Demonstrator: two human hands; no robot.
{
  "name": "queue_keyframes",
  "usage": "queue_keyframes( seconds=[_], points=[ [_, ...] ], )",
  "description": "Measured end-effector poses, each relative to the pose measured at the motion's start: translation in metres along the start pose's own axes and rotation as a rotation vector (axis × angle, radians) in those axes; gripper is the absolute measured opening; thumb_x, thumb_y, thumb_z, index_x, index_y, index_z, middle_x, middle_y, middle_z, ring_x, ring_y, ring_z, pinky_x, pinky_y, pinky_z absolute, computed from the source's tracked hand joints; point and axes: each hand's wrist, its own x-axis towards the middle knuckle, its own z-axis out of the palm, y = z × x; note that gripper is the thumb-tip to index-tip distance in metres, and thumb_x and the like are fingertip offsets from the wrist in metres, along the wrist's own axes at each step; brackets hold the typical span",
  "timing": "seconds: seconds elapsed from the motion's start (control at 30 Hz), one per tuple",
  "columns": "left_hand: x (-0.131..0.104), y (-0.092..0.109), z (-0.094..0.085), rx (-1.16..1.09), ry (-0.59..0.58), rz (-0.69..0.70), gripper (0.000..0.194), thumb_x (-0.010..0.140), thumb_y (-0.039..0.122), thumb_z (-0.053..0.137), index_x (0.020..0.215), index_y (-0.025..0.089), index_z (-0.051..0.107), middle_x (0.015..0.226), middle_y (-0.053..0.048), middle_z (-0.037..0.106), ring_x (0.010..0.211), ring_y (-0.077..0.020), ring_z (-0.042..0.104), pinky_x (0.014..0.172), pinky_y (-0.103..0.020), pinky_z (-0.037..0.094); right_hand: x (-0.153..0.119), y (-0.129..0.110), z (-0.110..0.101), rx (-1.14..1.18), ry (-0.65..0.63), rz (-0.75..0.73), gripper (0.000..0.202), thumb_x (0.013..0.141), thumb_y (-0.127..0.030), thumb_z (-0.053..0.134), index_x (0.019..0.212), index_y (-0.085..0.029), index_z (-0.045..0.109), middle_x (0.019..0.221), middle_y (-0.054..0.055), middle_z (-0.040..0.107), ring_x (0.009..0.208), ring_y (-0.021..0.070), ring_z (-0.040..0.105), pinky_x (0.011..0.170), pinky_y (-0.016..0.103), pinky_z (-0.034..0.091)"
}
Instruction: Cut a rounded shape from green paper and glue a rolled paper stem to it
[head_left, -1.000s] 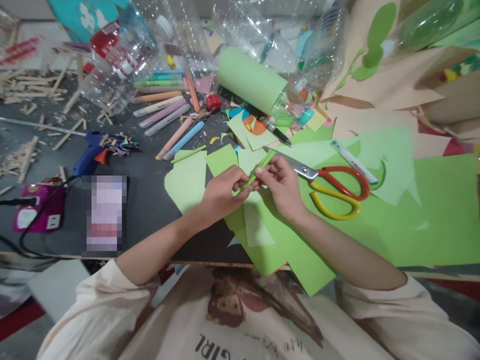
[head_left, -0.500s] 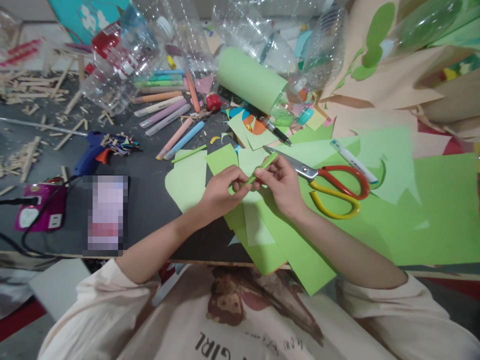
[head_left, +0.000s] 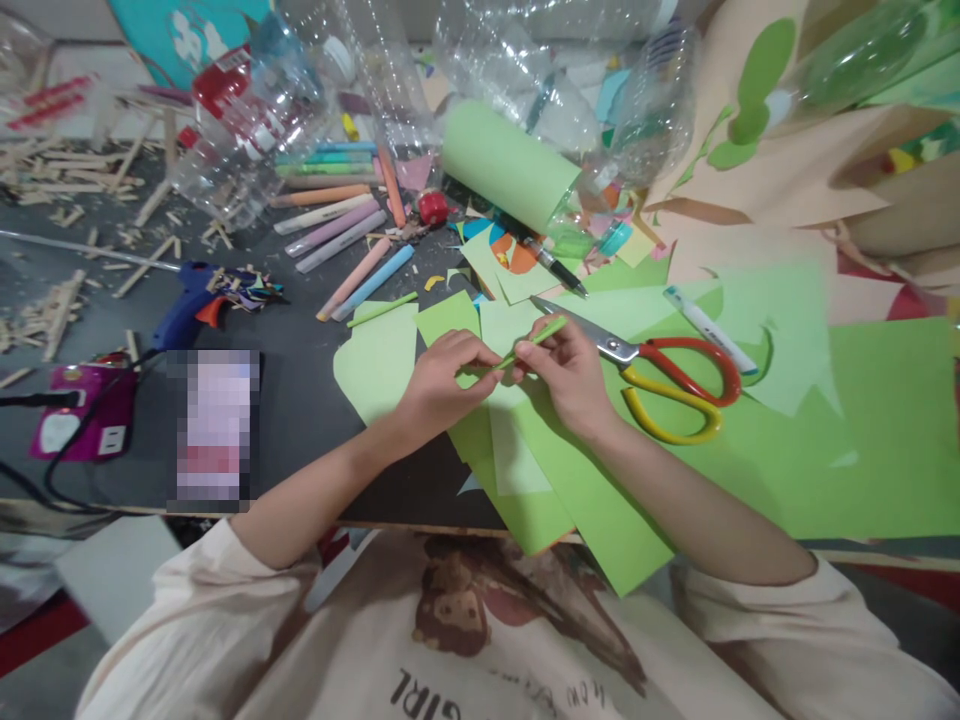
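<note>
A thin, narrow strip of green paper [head_left: 546,331], which looks rolled or folded, is pinched between both hands. My left hand [head_left: 444,385] grips its lower left end with thumb and fingers. Closer to the upper right end, my right hand [head_left: 564,372] holds it between thumb and forefinger. Beneath the hands lie overlapping sheets of green paper [head_left: 600,510]. Just right of my right hand rest scissors with red and yellow handles [head_left: 679,350], blades apart. A second thin green paper strip [head_left: 382,309] lies on a pale green piece [head_left: 375,365] to the left.
Several markers [head_left: 367,280] lie at the back left, near a blue glue gun [head_left: 187,300] and wood scraps. A phone [head_left: 214,430] is at the front left. Clear plastic bottles [head_left: 517,70] and a green paper-wrapped bottle [head_left: 510,165] line the back. A white marker [head_left: 709,328] lies right.
The green strip has turned slightly between my fingers and appears thinner, its upper right end shifted a little right. The whole view has shifted slightly. Both hands keep their hold.
</note>
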Motion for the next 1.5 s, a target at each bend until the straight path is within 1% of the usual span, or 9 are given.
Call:
queue_keyframes(
  seconds=[0.17, 0.33, 0.6, 0.73, 0.93, 1.1, 1.17, 1.3, 1.5],
  points=[
    [0.0, -0.005, -0.003, 0.105, -0.029, 0.037, 0.012, 0.086, 0.021, 0.061, 0.074, 0.022, 0.063, 0.071, 0.0, 0.066, 0.071, -0.0145, 0.058, 0.07, -0.029, 0.045, -0.001, -0.002, -0.002, -0.004, -0.039, 0.035, 0.042, 0.069, -0.052, 0.081, 0.08, -0.023, 0.053, 0.063, -0.007, 0.058, 0.053, 0.0107, 0.062, 0.055, 0.027, 0.057],
    [0.0, -0.01, -0.008, 0.208, -0.025, 0.122, 0.013, 0.089, 0.025, 0.059, 0.078, 0.022, 0.065, 0.076, -0.002, 0.068, 0.075, -0.0162, 0.06, 0.072, -0.031, 0.044, -0.003, -0.002, -0.003, -0.066, -0.069, 0.037, 0.037, 0.067, -0.05, 0.083, 0.08, -0.022, 0.062, 0.07, -0.004, 0.063, 0.06, 0.0111, 0.063, 0.062, 0.029, 0.059],
    [0.002, -0.012, -0.01, 0.241, -0.051, 0.149, 0.02, 0.091, 0.027, 0.054, 0.076, 0.023, 0.068, 0.072, -0.002, 0.067, 0.073, -0.0173, 0.059, 0.068, -0.032, 0.04, -0.002, -0.004, -0.004, -0.138, -0.086, 0.044, 0.035, 0.068, -0.05, 0.081, 0.074, -0.021, 0.063, 0.066, -0.003, 0.064, 0.057, 0.0117, 0.063, 0.055, 0.028, 0.055],
    [0.004, -0.014, -0.011, 0.253, -0.054, 0.124, 0.016, 0.088, 0.024, 0.055, 0.077, 0.023, 0.066, 0.073, -0.002, 0.066, 0.074, -0.0174, 0.059, 0.07, -0.033, 0.04, -0.002, -0.005, -0.005, -0.102, -0.075, 0.039, 0.032, 0.07, -0.048, 0.081, 0.077, -0.021, 0.065, 0.063, -0.004, 0.064, 0.054, 0.0111, 0.062, 0.054, 0.028, 0.055],
    [0.008, -0.012, -0.014, 0.279, -0.103, 0.05, 0.007, 0.083, 0.022, 0.055, 0.08, 0.022, 0.062, 0.083, -0.004, 0.067, 0.086, -0.0204, 0.059, 0.081, -0.035, 0.042, -0.001, -0.003, -0.007, -0.071, -0.036, 0.067, 0.033, 0.066, -0.048, 0.084, 0.077, -0.022, 0.068, 0.057, -0.005, 0.064, 0.053, 0.0125, 0.065, 0.054, 0.028, 0.057],
    [0.006, -0.012, -0.012, 0.27, -0.125, 0.088, 0.009, 0.085, 0.026, 0.056, 0.086, 0.023, 0.064, 0.079, -0.003, 0.066, 0.081, -0.0193, 0.058, 0.076, -0.034, 0.041, -0.003, -0.004, -0.005, -0.05, -0.074, 0.088, 0.031, 0.063, -0.045, 0.087, 0.074, -0.021, 0.07, 0.061, -0.003, 0.069, 0.057, 0.0141, 0.069, 0.061, 0.032, 0.062],
    [0.006, -0.014, -0.01, 0.283, -0.117, 0.144, 0.013, 0.087, 0.025, 0.054, 0.083, 0.023, 0.066, 0.076, -0.003, 0.066, 0.079, -0.0189, 0.058, 0.073, -0.033, 0.04, -0.003, -0.004, -0.005, -0.051, -0.087, 0.093, 0.03, 0.063, -0.045, 0.086, 0.074, -0.021, 0.071, 0.062, -0.002, 0.07, 0.057, 0.0143, 0.069, 0.061, 0.032, 0.062],
    [0.006, -0.016, -0.011, 0.374, -0.036, 0.237, 0.021, 0.089, 0.025, 0.05, 0.079, 0.023, 0.067, 0.069, -0.002, 0.063, 0.074, -0.0189, 0.057, 0.072, -0.035, 0.038, 0.0, -0.003, -0.008, 0.008, -0.076, 0.099, 0.032, 0.062, -0.046, 0.087, 0.078, -0.021, 0.073, 0.063, -0.002, 0.071, 0.057, 0.014, 0.069, 0.062, 0.032, 0.063],
    [0.004, -0.012, -0.013, 0.487, 0.002, 0.245, 0.024, 0.089, 0.023, 0.047, 0.077, 0.024, 0.067, 0.064, -0.002, 0.06, 0.072, -0.0198, 0.056, 0.071, -0.037, 0.037, 0.004, 0.0, -0.012, 0.079, -0.046, 0.065, 0.027, 0.064, -0.039, 0.088, 0.077, -0.022, 0.073, 0.06, -0.003, 0.071, 0.056, 0.0123, 0.069, 0.061, 0.028, 0.062]
  ],
)
